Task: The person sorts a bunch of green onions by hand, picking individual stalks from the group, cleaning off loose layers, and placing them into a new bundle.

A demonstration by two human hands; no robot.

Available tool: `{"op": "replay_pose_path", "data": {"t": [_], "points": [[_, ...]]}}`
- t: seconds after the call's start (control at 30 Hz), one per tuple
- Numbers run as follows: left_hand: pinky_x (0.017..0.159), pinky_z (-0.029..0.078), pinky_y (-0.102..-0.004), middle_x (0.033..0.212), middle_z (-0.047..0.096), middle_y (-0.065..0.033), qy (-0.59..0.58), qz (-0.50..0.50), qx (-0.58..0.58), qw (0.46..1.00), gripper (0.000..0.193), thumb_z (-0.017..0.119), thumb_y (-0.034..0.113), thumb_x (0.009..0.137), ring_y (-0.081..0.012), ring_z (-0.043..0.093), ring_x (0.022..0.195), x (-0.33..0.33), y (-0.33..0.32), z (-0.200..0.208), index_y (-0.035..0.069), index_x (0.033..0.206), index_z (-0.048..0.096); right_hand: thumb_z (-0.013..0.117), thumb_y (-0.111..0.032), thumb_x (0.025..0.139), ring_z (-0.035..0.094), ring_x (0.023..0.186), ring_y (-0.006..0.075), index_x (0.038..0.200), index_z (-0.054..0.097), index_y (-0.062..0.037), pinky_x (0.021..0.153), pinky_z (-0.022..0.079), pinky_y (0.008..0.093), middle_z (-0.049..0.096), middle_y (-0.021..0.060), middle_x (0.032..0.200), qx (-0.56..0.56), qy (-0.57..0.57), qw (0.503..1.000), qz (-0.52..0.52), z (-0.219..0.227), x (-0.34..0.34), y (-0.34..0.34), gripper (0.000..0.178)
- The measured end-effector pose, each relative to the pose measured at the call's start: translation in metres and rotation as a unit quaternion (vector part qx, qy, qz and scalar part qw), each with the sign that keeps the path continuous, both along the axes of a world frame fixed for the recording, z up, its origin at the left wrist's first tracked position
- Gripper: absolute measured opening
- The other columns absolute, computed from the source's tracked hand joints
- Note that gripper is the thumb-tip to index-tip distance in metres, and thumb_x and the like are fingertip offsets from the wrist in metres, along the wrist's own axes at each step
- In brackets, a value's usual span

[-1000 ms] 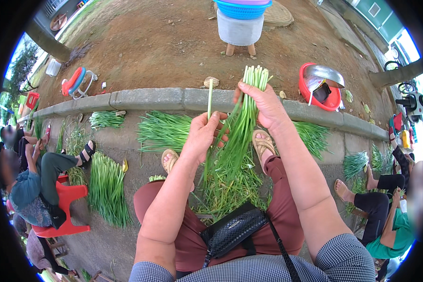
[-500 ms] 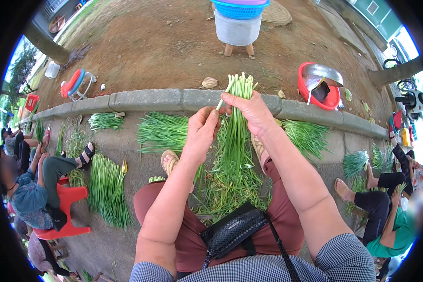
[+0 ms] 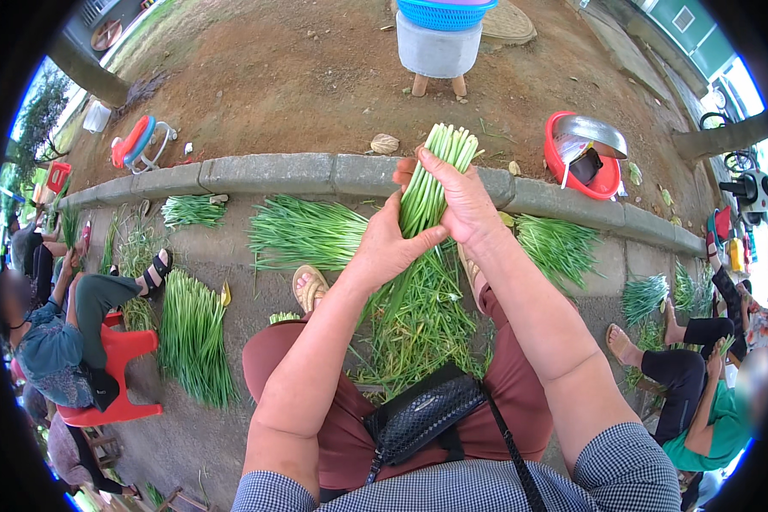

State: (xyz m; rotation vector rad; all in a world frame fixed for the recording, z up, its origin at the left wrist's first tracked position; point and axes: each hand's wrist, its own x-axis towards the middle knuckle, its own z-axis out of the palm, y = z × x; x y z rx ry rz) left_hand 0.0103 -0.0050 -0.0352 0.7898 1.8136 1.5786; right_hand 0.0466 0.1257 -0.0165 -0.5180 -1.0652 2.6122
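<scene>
Between my two hands is a bunch of garlic chives (image 3: 438, 171), tilted with its pale stem ends up and away from me and its green leaves hanging down. My left hand (image 3: 390, 243) is wrapped round the bunch from the left, its thumb across the front and some fingers behind the stems. From the right, my right hand (image 3: 467, 203) grips the same bunch, thumb laid along the stems near their top. Below the hands, a heap of loose green and yellowish leaf trimmings (image 3: 422, 328) lies between my sandalled feet.
Beyond the stone kerb (image 3: 264, 173) are a red basin (image 3: 607, 181) with a metal bowl and a stool-like stand (image 3: 438, 55) bearing a blue basket (image 3: 446, 17). Chive piles (image 3: 303, 232) lie along the kerb, another (image 3: 194, 341) at left. People sit at both sides, one on a red chair (image 3: 128, 375).
My left hand has gone from pinching a single stem beside the bunch to clasping the bunch itself. The bunch now leans to the right, its leaves gathered lower down.
</scene>
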Motion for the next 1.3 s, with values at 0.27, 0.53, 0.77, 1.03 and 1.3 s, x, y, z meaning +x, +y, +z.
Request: {"op": "replay_pose_path", "data": {"t": [0.27,0.53,0.77,1.03,1.3], "points": [[0.067,0.045,-0.0233,0.083,0.060,-0.0019,-0.169,-0.081,-0.015,0.982,0.025,0.068,0.009,0.073,-0.0081,0.055,0.074,0.003,-0.002,0.008,-0.001,0.094,0.058,0.067,-0.020,0.082,0.056,0.071,0.0150,0.102,0.053,-0.0043,0.072,0.048,0.0313,0.055,0.0029,0.075,0.070,0.061,0.983,0.157,0.009,0.011,0.006,0.029],[0.055,0.046,-0.0248,0.065,0.059,-0.0052,-0.284,-0.127,-0.009,0.950,0.015,0.064,0.000,0.071,-0.0118,0.056,0.056,0.026,0.002,-0.016,0.000,0.084,0.057,0.059,-0.026,0.088,0.053,0.061,0.0136,0.090,0.053,-0.0076,0.065,0.050,0.0354,0.051,0.0019,0.070,0.030,0.049,0.997,0.047,0.008,0.014,0.036,0.020],[0.048,0.044,-0.0311,0.061,0.058,-0.0078,0.062,-0.131,-0.221,0.964,0.015,0.061,0.015,0.081,-0.0160,0.057,0.053,0.012,-0.014,-0.040,0.000,0.080,0.059,0.063,-0.022,0.085,0.058,0.061,0.0221,0.083,0.053,-0.0064,0.056,0.050,0.0359,0.058,0.0083,0.070,0.045,0.034,0.980,-0.191,0.003,0.030,0.124,0.018],[0.082,0.041,-0.0487,0.093,0.064,-0.0118,0.419,-0.059,-0.499,0.757,0.041,0.073,0.026,0.068,-0.0310,0.058,0.096,-0.035,-0.053,-0.022,0.003,0.100,0.058,0.064,-0.021,0.085,0.058,0.063,0.0185,0.082,0.055,-0.0063,0.057,0.048,0.0333,0.059,0.0061,0.069,0.198,-0.004,0.920,-0.338,0.012,0.037,0.121,0.017],[0.095,0.036,-0.0435,0.123,0.046,-0.0234,0.347,0.040,0.012,0.937,0.089,0.079,0.020,0.059,-0.0376,0.045,0.115,-0.001,0.005,-0.008,-0.003,0.130,0.030,0.059,-0.018,0.088,0.056,0.080,0.0094,0.099,0.061,-0.0044,0.072,0.046,0.0273,0.064,0.0025,0.083,0.424,-0.013,0.904,-0.049,-0.005,0.013,0.000,0.018]]}}
